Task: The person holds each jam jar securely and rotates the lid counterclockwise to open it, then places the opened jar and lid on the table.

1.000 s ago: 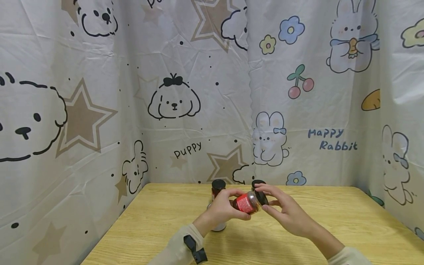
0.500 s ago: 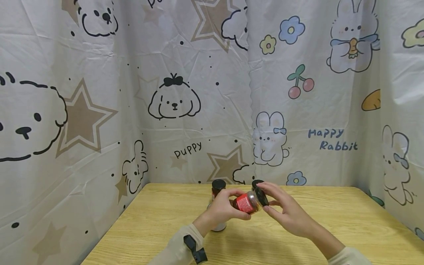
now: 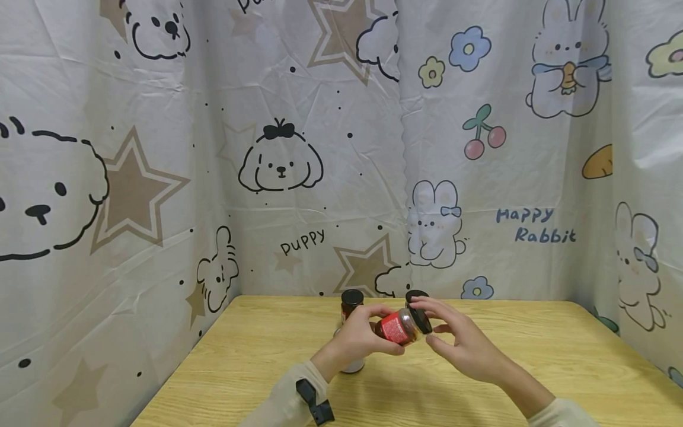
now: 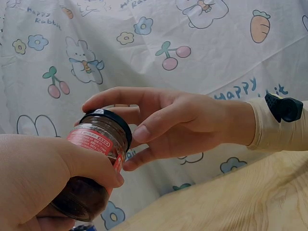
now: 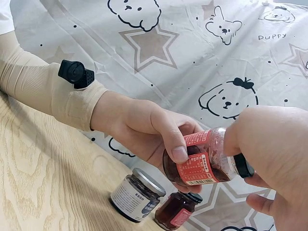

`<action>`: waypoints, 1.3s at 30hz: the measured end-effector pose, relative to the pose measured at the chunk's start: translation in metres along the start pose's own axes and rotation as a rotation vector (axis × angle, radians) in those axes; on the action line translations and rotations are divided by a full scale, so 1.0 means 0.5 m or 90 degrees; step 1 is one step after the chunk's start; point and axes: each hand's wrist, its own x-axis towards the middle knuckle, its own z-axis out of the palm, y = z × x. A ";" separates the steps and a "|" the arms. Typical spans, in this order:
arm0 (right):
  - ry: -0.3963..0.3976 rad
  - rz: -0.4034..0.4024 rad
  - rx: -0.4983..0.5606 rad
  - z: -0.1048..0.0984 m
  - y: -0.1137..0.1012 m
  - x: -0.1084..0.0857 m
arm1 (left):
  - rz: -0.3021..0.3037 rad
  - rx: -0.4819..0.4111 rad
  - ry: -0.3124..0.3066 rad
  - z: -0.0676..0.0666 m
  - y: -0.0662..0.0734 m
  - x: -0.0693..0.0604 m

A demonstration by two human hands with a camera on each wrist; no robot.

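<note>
My left hand (image 3: 357,339) grips a glass jar (image 3: 395,327) with a red label and dark contents, tilted above the table. Its black lid (image 3: 421,319) points to the right. Around that lid are the bent fingers and thumb of my right hand (image 3: 472,349). In the left wrist view the right index finger lies over the lid's far edge, and the thumb is at its near edge. The right wrist view shows the jar's glass neck (image 5: 217,139) between the label and the lid. Part of the lid is hidden there behind the right hand.
On the wooden table (image 3: 240,367) stand a white-labelled jar with a silver lid (image 5: 149,179) and a black-lidded dark jar (image 5: 177,211). Behind the right hand shows another black lid (image 3: 415,293). A printed curtain (image 3: 320,237) hangs around the table.
The right fingers and thumb have shifted slightly around the lid, the thumb a little lower and to the right. The left hand and the jar have stayed in place.
</note>
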 end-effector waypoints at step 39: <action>0.021 -0.052 -0.011 0.007 0.004 0.000 | 0.002 0.005 -0.009 0.001 0.001 -0.004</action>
